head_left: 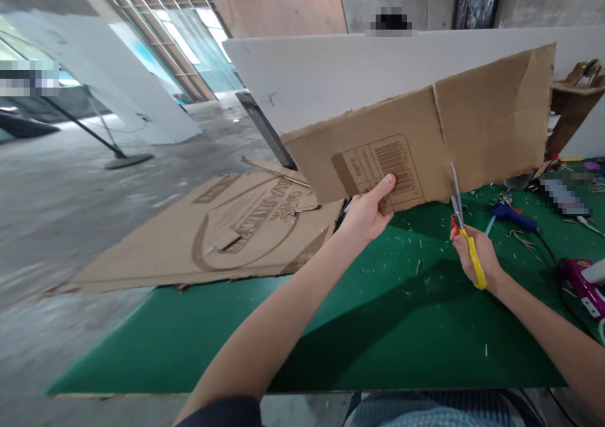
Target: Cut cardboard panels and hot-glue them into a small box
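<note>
My left hand grips the lower edge of a piece of cardboard, thumb on its printed barcode side. The piece is lifted above the table and tilted, its right end higher. A crease or cut line runs down it from the top edge, right of the middle. My right hand is closed around scissors with yellow and red handles. Their blades point up at the cardboard's lower edge, in line with that crease. Whether the blades are cutting into it cannot be made out.
On the green table at the left lies a large printed cardboard sheet. At the right are a blue glue gun, a phone, a magenta device and scattered scraps. A white partition stands behind.
</note>
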Demonstrator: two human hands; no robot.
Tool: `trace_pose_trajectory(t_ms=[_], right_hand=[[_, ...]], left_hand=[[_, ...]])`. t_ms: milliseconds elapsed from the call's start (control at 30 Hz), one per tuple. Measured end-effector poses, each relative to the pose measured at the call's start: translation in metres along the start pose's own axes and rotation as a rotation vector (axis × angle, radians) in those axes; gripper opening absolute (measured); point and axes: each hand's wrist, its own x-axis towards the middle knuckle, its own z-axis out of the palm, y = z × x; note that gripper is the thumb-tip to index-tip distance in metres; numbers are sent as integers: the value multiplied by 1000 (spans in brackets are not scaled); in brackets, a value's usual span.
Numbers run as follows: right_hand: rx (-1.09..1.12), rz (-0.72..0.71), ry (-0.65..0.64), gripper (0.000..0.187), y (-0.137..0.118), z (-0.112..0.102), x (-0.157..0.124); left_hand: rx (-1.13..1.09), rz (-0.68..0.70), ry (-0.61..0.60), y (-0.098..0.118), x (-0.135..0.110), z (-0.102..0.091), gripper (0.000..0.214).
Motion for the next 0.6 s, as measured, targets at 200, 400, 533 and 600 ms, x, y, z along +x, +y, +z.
trace_pose_trajectory(t_ms=[200,400,533,600], right_hand=[[43,-21,-3,53,1,4,-2],[180,-17,-9,51,9,10,-5],[328,-18,-35,46,15,10,-8],[375,-19,-48,46,16,10,-9]], left_hand=[[-1,9,-43,5,-1,3,42],[-1,2,-48,4,-1,1,45],[2,15,-67,3,1,-2,46],[11,16,-53,4,1,-2,47]])
